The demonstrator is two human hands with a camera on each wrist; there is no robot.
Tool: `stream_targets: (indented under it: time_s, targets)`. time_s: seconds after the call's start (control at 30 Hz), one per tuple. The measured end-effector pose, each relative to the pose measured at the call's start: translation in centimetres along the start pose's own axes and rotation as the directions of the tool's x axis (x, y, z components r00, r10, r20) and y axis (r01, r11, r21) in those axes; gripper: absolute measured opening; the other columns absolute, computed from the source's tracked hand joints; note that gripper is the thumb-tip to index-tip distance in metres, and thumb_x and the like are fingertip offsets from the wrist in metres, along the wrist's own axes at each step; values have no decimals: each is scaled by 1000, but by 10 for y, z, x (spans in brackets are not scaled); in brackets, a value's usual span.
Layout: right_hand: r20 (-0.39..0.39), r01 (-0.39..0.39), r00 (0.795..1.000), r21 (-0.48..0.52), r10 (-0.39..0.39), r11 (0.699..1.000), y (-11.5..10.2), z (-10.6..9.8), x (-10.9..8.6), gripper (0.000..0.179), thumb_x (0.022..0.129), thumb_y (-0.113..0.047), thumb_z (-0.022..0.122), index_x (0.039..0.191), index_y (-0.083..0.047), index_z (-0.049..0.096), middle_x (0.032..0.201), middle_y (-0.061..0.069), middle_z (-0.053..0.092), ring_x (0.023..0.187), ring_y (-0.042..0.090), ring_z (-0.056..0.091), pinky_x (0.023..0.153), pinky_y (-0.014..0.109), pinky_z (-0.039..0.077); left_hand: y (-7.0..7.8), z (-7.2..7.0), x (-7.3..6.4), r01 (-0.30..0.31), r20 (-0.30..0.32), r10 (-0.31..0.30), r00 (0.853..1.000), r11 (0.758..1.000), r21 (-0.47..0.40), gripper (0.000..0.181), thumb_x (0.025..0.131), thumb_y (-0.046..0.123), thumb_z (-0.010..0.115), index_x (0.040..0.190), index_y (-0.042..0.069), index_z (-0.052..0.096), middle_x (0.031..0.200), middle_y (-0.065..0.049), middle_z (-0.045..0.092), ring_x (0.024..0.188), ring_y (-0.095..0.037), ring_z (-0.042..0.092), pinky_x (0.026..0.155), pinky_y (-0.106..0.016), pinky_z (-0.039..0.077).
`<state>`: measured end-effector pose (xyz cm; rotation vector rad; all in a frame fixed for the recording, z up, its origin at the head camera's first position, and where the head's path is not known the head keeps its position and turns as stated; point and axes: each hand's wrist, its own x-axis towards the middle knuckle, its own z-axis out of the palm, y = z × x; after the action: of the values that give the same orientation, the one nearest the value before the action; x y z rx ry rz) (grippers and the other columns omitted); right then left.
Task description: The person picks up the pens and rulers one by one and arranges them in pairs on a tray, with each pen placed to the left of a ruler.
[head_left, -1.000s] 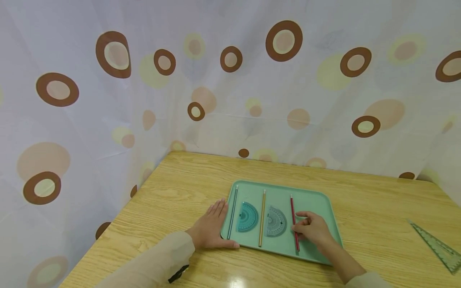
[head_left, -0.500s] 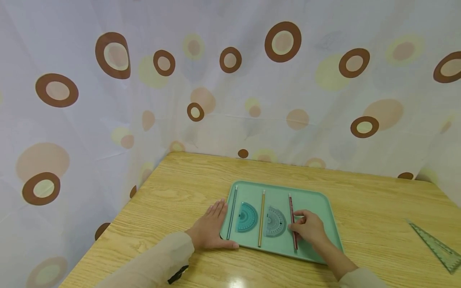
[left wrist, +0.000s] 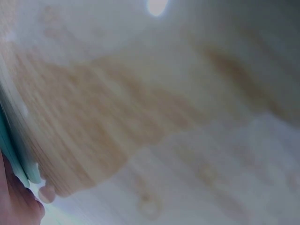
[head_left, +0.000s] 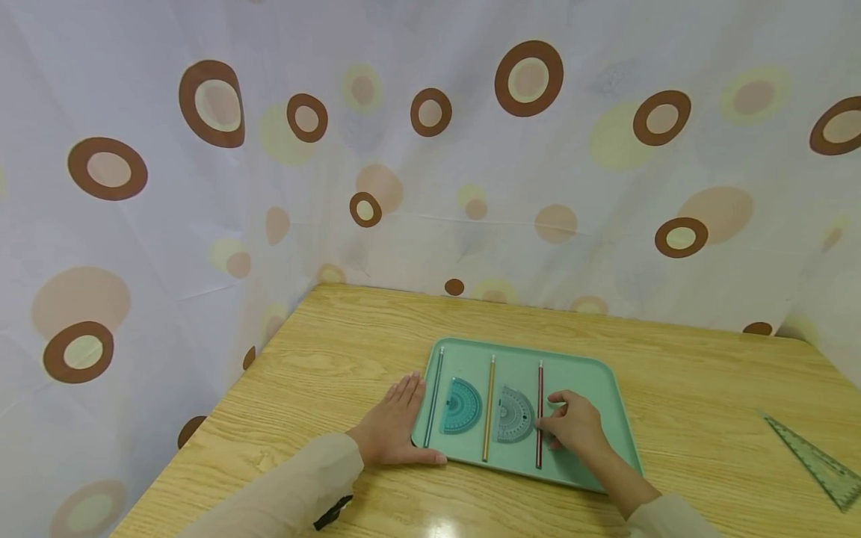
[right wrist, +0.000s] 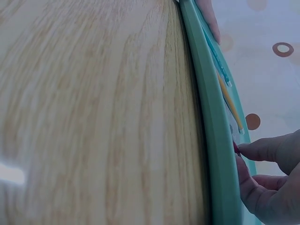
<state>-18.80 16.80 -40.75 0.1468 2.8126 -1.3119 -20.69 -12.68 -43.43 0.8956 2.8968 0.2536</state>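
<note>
A dark red pencil (head_left: 539,441) lies lengthwise on the right part of a mint green tray (head_left: 592,373). My right hand (head_left: 575,426) has curled fingers at this pencil, its thumb tip over the shaft; in the right wrist view thumb and finger meet around its red end (right wrist: 236,147). The index fingertip stands a little to the right of the shaft. Flat beside the tray's left edge rests my left hand (head_left: 393,426), fingers straight, thumb along the near rim. Left to right on the tray are a blue pencil (head_left: 434,396), teal protractor (head_left: 462,406), yellow pencil (head_left: 489,407) and clear grey protractor (head_left: 515,415).
A translucent set square (head_left: 810,459) lies on the wooden table (head_left: 363,329), right of the tray. Behind the table and along its left side hangs a pale curtain (head_left: 403,60) patterned with brown rings and dots.
My right hand has shifted slightly left, and the red pencil with it. The pencil has turned from a slant to nearly parallel with the yellow one. My left hand has stayed put.
</note>
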Motion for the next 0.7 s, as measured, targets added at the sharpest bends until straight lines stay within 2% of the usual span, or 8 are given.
stream_targets:
  time_s: [0.37,0.7]
  targets:
    - [-4,16,1000,4,-16,1000,3,-2,0,43,77,-4,69,113,14,53,68,7,58,46,13,54,53,28,48,1,-2,0,2,9,-2,1000,1000,20,114,76,78,44,147,-4,9,155,-21,8,144,-31,8,117,-41,18]
    - [-23,86,996,-19,-86,996,11,-16,1,41,80,-6,68,116,10,54,77,8,58,62,13,51,50,24,46,3,-4,-1,0,11,0,1000,1000,17,114,76,77,45,147,-5,11,155,-22,9,144,-32,9,117,-42,18]
